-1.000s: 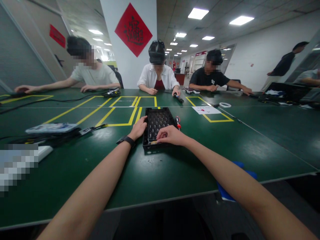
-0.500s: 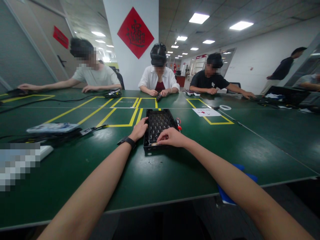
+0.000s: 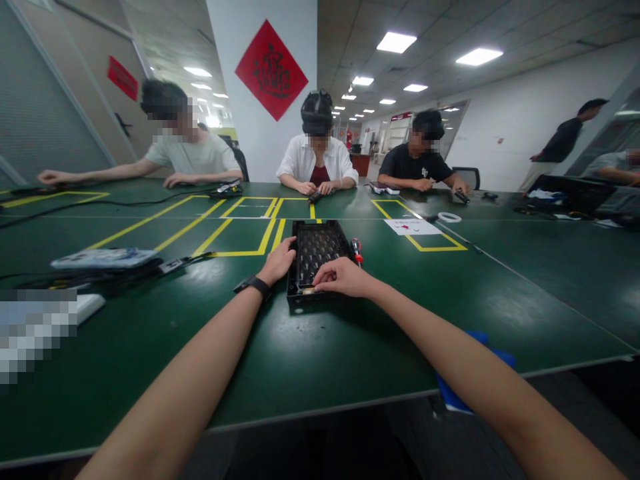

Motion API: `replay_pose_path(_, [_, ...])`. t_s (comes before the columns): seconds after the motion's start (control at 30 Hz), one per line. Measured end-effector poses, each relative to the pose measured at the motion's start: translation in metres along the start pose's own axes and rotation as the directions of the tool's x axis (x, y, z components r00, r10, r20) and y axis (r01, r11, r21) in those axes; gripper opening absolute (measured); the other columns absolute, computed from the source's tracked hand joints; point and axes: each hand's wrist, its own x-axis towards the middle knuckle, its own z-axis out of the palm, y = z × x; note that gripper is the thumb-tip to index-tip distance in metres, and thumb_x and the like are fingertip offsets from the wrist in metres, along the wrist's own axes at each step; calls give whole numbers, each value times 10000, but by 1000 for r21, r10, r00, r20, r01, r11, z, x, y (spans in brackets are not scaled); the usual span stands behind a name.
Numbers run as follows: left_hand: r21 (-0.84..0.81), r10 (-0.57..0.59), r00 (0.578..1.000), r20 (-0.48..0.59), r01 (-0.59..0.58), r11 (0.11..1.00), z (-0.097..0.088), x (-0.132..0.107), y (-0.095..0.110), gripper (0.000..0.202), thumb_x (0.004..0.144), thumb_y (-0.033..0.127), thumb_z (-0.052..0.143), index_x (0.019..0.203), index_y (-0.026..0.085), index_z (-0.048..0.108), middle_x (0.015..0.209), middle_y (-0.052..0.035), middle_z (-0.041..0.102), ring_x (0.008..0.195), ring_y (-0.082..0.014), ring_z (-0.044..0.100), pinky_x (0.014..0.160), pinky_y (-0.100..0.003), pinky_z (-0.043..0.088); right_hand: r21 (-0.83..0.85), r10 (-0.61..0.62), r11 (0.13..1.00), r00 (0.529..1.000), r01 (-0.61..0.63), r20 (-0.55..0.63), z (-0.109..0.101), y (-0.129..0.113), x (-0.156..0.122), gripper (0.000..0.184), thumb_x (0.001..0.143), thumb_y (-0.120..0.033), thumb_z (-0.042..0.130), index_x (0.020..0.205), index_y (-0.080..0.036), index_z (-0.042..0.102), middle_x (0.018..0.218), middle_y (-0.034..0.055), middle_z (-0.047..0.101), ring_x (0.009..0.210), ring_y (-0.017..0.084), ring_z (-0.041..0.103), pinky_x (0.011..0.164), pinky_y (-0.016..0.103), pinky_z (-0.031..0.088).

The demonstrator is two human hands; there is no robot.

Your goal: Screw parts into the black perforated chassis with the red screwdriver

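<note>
A black gridded tray (image 3: 320, 248) lies on the green table (image 3: 310, 347) straight ahead of me. My left hand (image 3: 279, 263), a black watch on its wrist, rests against the tray's left edge with the fingers curled on the rim. My right hand (image 3: 343, 278) lies over the tray's near edge, fingertips pinched on a small pale part (image 3: 309, 290) in the near row. A red-handled screwdriver (image 3: 357, 249) lies just right of the tray.
Yellow tape boxes (image 3: 250, 230) mark the table beyond the tray. A flat packet and cables (image 3: 107, 260) lie at the left, a white sheet (image 3: 413, 227) and tape ring (image 3: 450, 217) at the right. Three people sit across the table; another stands far right.
My hands and the tray have stayed put. The person opposite has drawn both hands together, and the person in black has pulled an arm in.
</note>
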Motion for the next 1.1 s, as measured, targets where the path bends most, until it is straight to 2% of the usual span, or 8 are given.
replay_pose_path(0.43, [-12,-6,1000,-5,6,1000,0,-1,0,605,744,243,373,1347,215,400,1354,-63,485,1257,-255,427,1057,-459,316,46,10,999,1000,-10,4,1,2,0,294,678,-331,719,873,-114,682,765,60,693,685,126,639,681,255,506])
replay_pose_path(0.73, [-7,-17,1000,7,17,1000,-1,-1,3,610,735,237,368,1342,191,410,1369,-74,471,1253,-261,431,1061,-454,312,74,10,997,1000,-11,8,2,2,0,288,678,-340,717,844,-108,675,723,47,686,646,113,630,631,223,491])
replay_pose_path(1.1, [9,-8,1000,4,8,1000,-1,-1,3,598,749,240,356,1344,197,401,1370,-75,467,1263,-257,418,1051,-465,319,-2,-9,1000,1000,9,-5,1,3,0,270,696,-324,707,870,-118,681,757,52,687,676,116,625,662,237,495])
